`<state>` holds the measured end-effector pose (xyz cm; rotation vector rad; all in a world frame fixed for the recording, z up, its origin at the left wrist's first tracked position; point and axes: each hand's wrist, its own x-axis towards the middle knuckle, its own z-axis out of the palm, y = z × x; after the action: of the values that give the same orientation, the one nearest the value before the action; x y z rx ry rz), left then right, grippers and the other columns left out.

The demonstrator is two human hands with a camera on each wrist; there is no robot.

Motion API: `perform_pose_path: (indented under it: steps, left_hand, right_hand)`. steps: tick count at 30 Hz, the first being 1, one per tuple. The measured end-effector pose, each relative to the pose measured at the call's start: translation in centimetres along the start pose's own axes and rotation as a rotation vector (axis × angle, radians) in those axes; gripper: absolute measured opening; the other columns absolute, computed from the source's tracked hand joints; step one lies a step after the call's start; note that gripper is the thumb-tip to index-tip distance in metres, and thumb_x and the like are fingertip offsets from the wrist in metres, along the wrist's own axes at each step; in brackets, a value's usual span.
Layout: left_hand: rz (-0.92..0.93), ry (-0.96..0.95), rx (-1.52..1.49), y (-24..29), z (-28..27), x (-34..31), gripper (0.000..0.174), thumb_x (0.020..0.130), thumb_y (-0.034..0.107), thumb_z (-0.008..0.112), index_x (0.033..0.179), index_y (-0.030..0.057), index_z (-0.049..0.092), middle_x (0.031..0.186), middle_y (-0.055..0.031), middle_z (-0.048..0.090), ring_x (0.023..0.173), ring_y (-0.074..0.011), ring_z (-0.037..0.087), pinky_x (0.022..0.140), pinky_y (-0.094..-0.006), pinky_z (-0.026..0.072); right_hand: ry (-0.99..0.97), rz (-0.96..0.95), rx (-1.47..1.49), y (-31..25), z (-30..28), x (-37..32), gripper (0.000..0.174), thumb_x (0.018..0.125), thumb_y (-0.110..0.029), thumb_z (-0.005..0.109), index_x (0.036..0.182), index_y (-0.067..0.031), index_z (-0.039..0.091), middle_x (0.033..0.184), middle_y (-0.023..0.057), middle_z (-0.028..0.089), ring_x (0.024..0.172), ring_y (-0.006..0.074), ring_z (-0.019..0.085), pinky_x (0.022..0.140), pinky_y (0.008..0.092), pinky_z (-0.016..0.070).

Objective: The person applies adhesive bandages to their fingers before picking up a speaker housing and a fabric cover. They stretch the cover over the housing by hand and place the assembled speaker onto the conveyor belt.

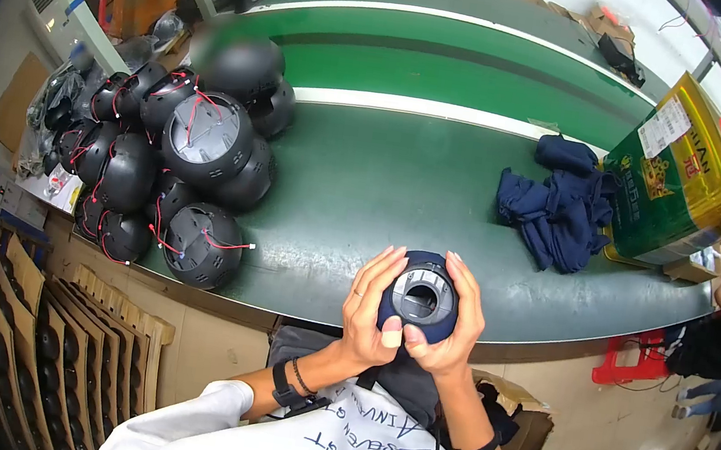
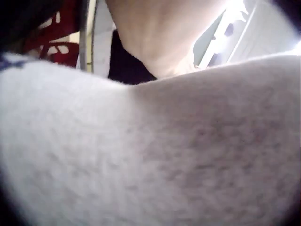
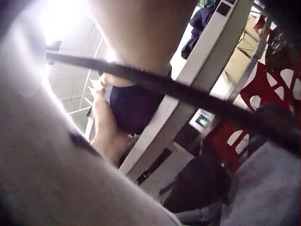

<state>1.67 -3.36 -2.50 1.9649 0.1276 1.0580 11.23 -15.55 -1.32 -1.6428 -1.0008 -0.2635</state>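
Observation:
A round object wrapped in dark blue cloth (image 1: 420, 298), with a grey ring and a central hole facing up, is held near the bench's front edge. The left hand (image 1: 373, 304) grips its left side and the right hand (image 1: 455, 319) its right side, both thumbs at the near edge. In the right wrist view the dark blue cloth (image 3: 134, 107) shows between the hands. The left wrist view is mostly sleeve, with part of the left hand (image 2: 164, 33) against something dark.
Black round shells (image 1: 208, 137) with red wires are piled on the bench's left. Dark blue cloths (image 1: 554, 209) lie at the right beside a green and yellow tin (image 1: 681, 176). Cardboard dividers (image 1: 72, 342) stand lower left; a red stool (image 1: 631, 359) is at the right.

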Motion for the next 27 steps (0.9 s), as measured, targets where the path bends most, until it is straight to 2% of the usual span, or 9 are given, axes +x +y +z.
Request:
perform_pose_path:
  steps: [3, 7, 9, 11, 12, 13, 15, 20, 27]
  left_hand:
    - [-0.011, 0.052, -0.023, -0.5, 0.3, -1.2, 0.064, 0.099, 0.037, 0.049, 0.138, -0.0135, 0.051, 0.145, -0.0314, 0.051, 0.137, -0.0472, 0.049, 0.116, -0.052, 0.0369]
    - [-0.041, -0.022, -0.018, 0.0, -0.5, -1.0, 0.058, 0.1, 0.028, 0.046, 0.141, -0.0131, 0.048, 0.146, -0.0306, 0.05, 0.14, -0.0462, 0.045, 0.119, -0.0517, 0.0339]
    - [-0.03, -0.048, -0.021, 0.4, -1.0, -0.8, 0.055, 0.099, 0.023, 0.046, 0.142, -0.0117, 0.047, 0.147, -0.0302, 0.048, 0.142, -0.0454, 0.043, 0.12, -0.051, 0.0321]
    - [-0.11, -0.08, -0.028, 0.8, -1.3, -0.6, 0.055, 0.097, 0.021, 0.047, 0.143, -0.0102, 0.047, 0.148, -0.0299, 0.047, 0.142, -0.0449, 0.043, 0.12, -0.0504, 0.0316]
    - [-0.13, -0.072, -0.022, 1.3, -1.4, -0.3, 0.056, 0.096, 0.021, 0.049, 0.143, -0.0091, 0.047, 0.147, -0.0298, 0.049, 0.14, -0.045, 0.045, 0.119, -0.0498, 0.0327]
    - [-0.13, -0.075, -0.021, 1.2, -1.4, -0.2, 0.056, 0.096, 0.021, 0.049, 0.143, -0.0091, 0.047, 0.147, -0.0298, 0.049, 0.14, -0.045, 0.045, 0.119, -0.0498, 0.0327]
    - [-0.122, -0.035, -0.087, 0.6, -1.1, 0.1, 0.056, 0.094, 0.022, 0.049, 0.14, -0.0096, 0.05, 0.143, -0.03, 0.053, 0.136, -0.0456, 0.049, 0.118, -0.0498, 0.0352]
    - [-0.071, 0.075, -0.137, -0.8, -0.1, -0.4, 0.048, 0.09, 0.018, 0.044, 0.127, -0.0098, 0.057, 0.134, -0.0299, 0.059, 0.129, -0.0434, 0.056, 0.113, -0.05, 0.0413]
    - [-0.09, 0.059, -0.153, -0.8, -0.3, -0.3, 0.048, 0.091, 0.016, 0.042, 0.129, -0.0107, 0.054, 0.135, -0.0308, 0.057, 0.128, -0.0439, 0.056, 0.112, -0.0493, 0.0415]
  right_hand:
    - [0.054, -0.086, -0.073, -0.2, 0.4, -0.4, 0.088, 0.076, -0.055, 0.078, 0.131, 0.0118, 0.058, 0.132, 0.0298, 0.062, 0.123, 0.0478, 0.06, 0.107, 0.0525, 0.0469]
    - [-0.025, -0.116, -0.04, 0.3, -0.4, -0.4, 0.1, 0.075, -0.061, 0.079, 0.14, 0.0096, 0.049, 0.136, 0.0284, 0.059, 0.126, 0.0473, 0.057, 0.109, 0.0528, 0.0451]
    - [-0.074, -0.094, -0.04, 0.8, -1.2, -0.2, 0.107, 0.074, -0.065, 0.079, 0.143, 0.0084, 0.045, 0.139, 0.0279, 0.056, 0.13, 0.0443, 0.055, 0.11, 0.0513, 0.0438]
    - [-0.098, 0.166, 0.253, 1.0, -1.9, 0.1, 0.104, 0.078, -0.068, 0.074, 0.143, 0.0083, 0.046, 0.141, 0.0272, 0.054, 0.132, 0.0404, 0.055, 0.11, 0.0481, 0.0431]
    - [-0.037, 0.226, 0.279, 0.4, -2.0, 1.2, 0.093, 0.085, -0.066, 0.067, 0.141, 0.007, 0.051, 0.139, 0.0261, 0.057, 0.13, 0.0371, 0.057, 0.109, 0.0445, 0.0438]
    - [-0.035, 0.227, 0.281, 0.6, -1.8, 1.8, 0.093, 0.085, -0.066, 0.067, 0.141, 0.007, 0.051, 0.139, 0.0261, 0.057, 0.13, 0.0371, 0.057, 0.109, 0.0445, 0.0438]
    - [-0.259, 0.348, 0.377, 1.0, -1.7, 2.2, 0.081, 0.09, -0.061, 0.064, 0.136, 0.0052, 0.057, 0.136, 0.0245, 0.06, 0.127, 0.037, 0.06, 0.108, 0.0427, 0.0452]
    - [-0.287, 0.186, 0.237, 0.7, -1.6, 2.8, 0.073, 0.088, -0.055, 0.068, 0.132, 0.003, 0.063, 0.133, 0.0254, 0.062, 0.125, 0.0389, 0.061, 0.107, 0.0433, 0.0463]
    - [-0.251, 0.234, 0.314, 0.8, -1.4, 2.7, 0.069, 0.089, -0.049, 0.068, 0.131, 0.0049, 0.062, 0.133, 0.0245, 0.062, 0.125, 0.0366, 0.061, 0.107, 0.042, 0.0462]
